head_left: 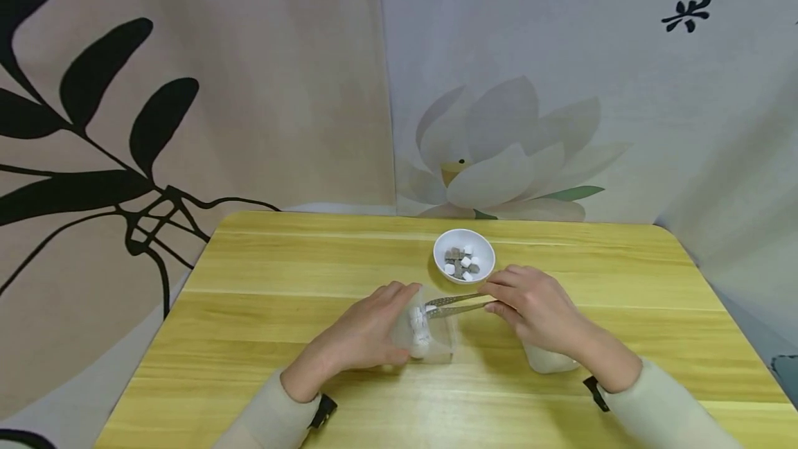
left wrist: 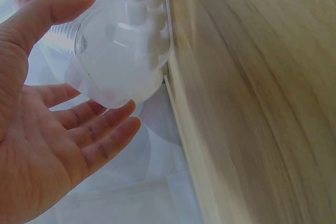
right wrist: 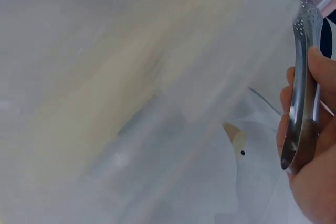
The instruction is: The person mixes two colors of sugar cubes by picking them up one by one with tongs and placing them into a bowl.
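Note:
My left hand (head_left: 368,330) grips a clear plastic container (head_left: 444,350) tipped on its side, its mouth facing right. White pieces (left wrist: 155,27) lie along the container's lower wall in the left wrist view. My right hand (head_left: 537,305) holds metal tongs (right wrist: 298,93), thumb on one side and curled fingers on the other. The tips of the tongs reach into the container's mouth, at a white piece; whether they pinch it I cannot tell. Just behind the tongs stands a white bowl (head_left: 439,265) with white and grey-brown cubes in it.
A second translucent container (head_left: 550,360) sits beneath my right wrist, partly hidden by it. The wooden table (head_left: 249,338) ends at a printed curtain (head_left: 312,89) along its back edge.

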